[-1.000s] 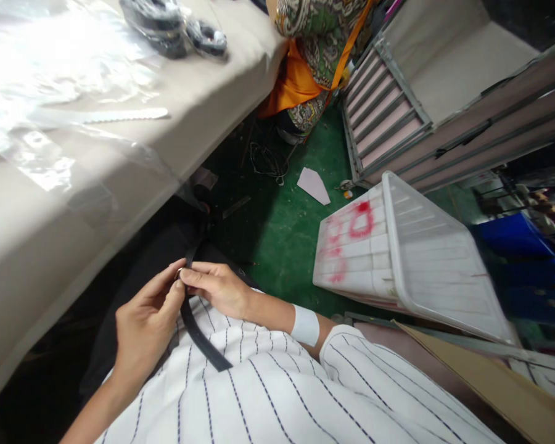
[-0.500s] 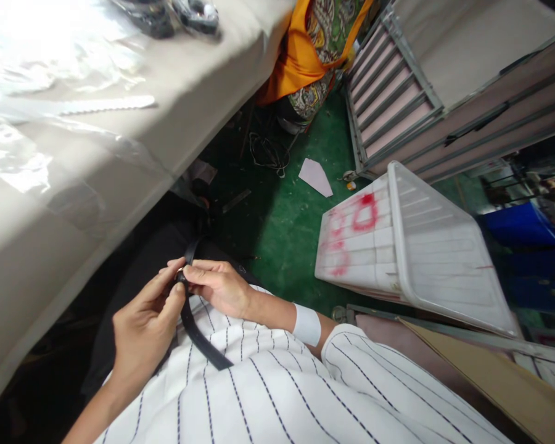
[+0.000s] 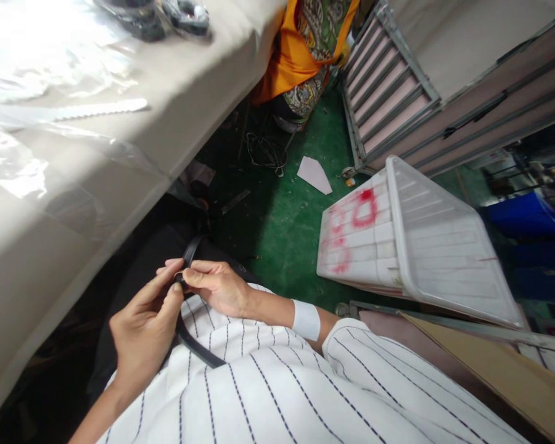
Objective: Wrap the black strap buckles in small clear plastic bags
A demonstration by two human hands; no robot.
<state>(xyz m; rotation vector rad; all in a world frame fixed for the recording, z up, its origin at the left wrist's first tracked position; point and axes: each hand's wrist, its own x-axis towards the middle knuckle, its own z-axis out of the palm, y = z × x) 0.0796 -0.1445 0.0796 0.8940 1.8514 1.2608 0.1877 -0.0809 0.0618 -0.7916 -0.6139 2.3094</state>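
A narrow black belt runs across my lap, one end curving over the striped shirt and the other rising past my fingers. My left hand pinches it between thumb and fingers from the left. From the right, my right hand grips the same spot, its thumb pressed on top. Between the fingertips shows a small shiny metal piece, seemingly the buckle; the fingers cover most of it.
On the left stands a cloth-covered table with clear plastic bags and wrapped black coils. A white bin with red marks stands right. Beyond sits a person in an orange apron; a metal-framed cart stands nearby.
Both hands stay on the belt at nearly the same place. The belt's lower end has shifted slightly left, and the whole view has moved a little.
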